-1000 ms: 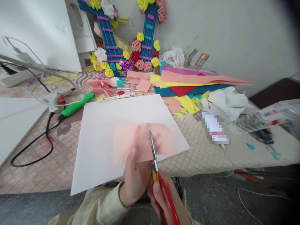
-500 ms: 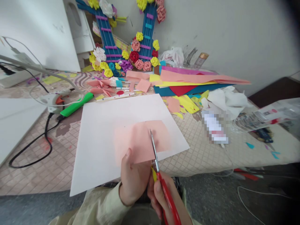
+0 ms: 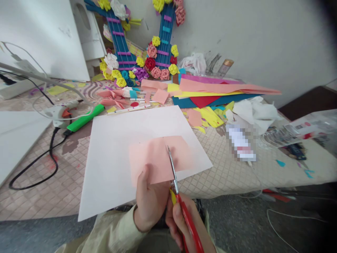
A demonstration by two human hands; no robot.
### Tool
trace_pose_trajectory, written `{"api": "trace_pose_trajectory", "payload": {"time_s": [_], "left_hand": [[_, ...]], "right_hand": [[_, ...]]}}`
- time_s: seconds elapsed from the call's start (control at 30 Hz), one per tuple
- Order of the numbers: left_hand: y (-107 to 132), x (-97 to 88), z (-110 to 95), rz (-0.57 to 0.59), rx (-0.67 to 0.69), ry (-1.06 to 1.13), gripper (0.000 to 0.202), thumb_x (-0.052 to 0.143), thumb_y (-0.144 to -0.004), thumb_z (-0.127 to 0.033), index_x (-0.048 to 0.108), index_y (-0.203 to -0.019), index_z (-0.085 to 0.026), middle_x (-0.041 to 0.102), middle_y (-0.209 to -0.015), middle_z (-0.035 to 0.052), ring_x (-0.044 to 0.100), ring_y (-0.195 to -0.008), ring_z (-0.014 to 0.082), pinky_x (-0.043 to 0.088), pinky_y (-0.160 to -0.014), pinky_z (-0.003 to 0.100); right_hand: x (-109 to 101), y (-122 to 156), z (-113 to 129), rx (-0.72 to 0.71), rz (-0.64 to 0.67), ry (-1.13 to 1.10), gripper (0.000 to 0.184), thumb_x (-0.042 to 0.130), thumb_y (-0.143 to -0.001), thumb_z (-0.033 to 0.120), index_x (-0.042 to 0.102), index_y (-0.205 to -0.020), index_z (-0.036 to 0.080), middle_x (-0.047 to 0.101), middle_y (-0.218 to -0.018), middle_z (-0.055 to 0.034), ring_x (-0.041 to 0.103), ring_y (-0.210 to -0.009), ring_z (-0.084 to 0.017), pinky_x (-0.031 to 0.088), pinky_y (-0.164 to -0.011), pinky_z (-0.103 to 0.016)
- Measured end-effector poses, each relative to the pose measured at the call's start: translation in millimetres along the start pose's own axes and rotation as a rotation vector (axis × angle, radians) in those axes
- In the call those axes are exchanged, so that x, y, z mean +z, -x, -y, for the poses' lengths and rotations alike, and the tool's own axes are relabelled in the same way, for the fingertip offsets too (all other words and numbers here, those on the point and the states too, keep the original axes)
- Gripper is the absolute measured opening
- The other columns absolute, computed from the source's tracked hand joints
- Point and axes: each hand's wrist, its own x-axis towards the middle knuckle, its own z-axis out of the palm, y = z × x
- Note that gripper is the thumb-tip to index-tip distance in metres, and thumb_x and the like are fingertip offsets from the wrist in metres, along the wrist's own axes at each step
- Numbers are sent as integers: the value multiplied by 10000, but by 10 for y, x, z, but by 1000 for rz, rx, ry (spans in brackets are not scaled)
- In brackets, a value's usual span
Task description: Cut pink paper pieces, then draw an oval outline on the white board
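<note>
My left hand (image 3: 149, 203) pinches the near edge of a pink paper sheet (image 3: 155, 158) and holds it up over a large white sheet (image 3: 118, 140) that lies on the table. Red-handled scissors (image 3: 181, 207) sit in my right hand (image 3: 184, 221), fingers wrapped round the handles. The blades point away from me and run into the pink paper near its middle, their tip about halfway across it.
A glue gun (image 3: 61, 113) with a green stick and a black cable (image 3: 34, 168) lie at the left. Stacked coloured paper (image 3: 216, 91), paper scraps, crumpled white tissue (image 3: 255, 109) and two flower-covered blue paper guitars (image 3: 147, 52) fill the back. The table's front edge is close to me.
The pink paper has steadied and come a little nearer. The scissor blades have stayed in the cut, almost unmoved.
</note>
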Motion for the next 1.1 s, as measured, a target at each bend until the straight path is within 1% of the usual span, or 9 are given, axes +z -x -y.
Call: {"api": "trace_pose_trajectory", "payload": {"time_s": [0.2,0.37,0.5,0.63,0.77,0.93,1.1], "left_hand": [[-16,3,-5,13,3,-55,564,273,-818,-460,464,-1251,-153,503,-1259,64,269,-1278,271,181,-1064,423],[-20,-19,-1,35,9,0,574,244,-828,-475,476,-1240,-150,515,-1247,67,263,-1283,257,175,-1069,410],[-13,-12,-5,29,-4,19,576,232,-832,-472,485,-1230,-142,523,-1238,70,266,-1281,254,179,-1069,407],[12,28,-16,5,-32,-10,572,244,-828,-461,503,-1213,-126,540,-1215,82,288,-1269,270,200,-1061,412],[40,34,-16,-27,-29,-55,556,234,-835,-432,526,-1190,-119,559,-1190,88,319,-1252,277,218,-1052,416],[46,-19,0,-31,-30,-24,565,262,-823,-468,545,-1170,-124,575,-1168,87,333,-1245,266,212,-1054,393],[47,-8,-11,-43,-49,-14,555,244,-833,-440,557,-1155,-113,574,-1167,91,354,-1232,262,209,-1055,374]], "right_hand": [[0,-9,3,-2,1,4,549,384,-680,735,366,-692,186,297,-438,102,240,-291,5,171,-273,-109],[3,-4,20,20,-7,-1,547,381,-680,735,362,-690,188,309,-441,101,229,-295,7,156,-272,-109],[8,3,42,32,6,1,528,381,-697,718,368,-709,190,283,-427,108,211,-297,-1,149,-274,-118],[-2,6,20,-11,2,18,518,375,-714,706,380,-742,189,301,-476,95,213,-314,-8,148,-291,-139],[-32,15,-15,-78,-9,109,509,342,-742,689,391,-685,186,354,-522,57,258,-343,-29,185,-307,-170],[-54,27,-5,-67,-5,169,522,301,-748,698,401,-671,191,370,-509,44,270,-353,-49,221,-311,-183],[-43,21,6,-84,-21,159,511,316,-749,690,395,-687,189,365,-510,51,260,-348,-39,196,-305,-177]]}}
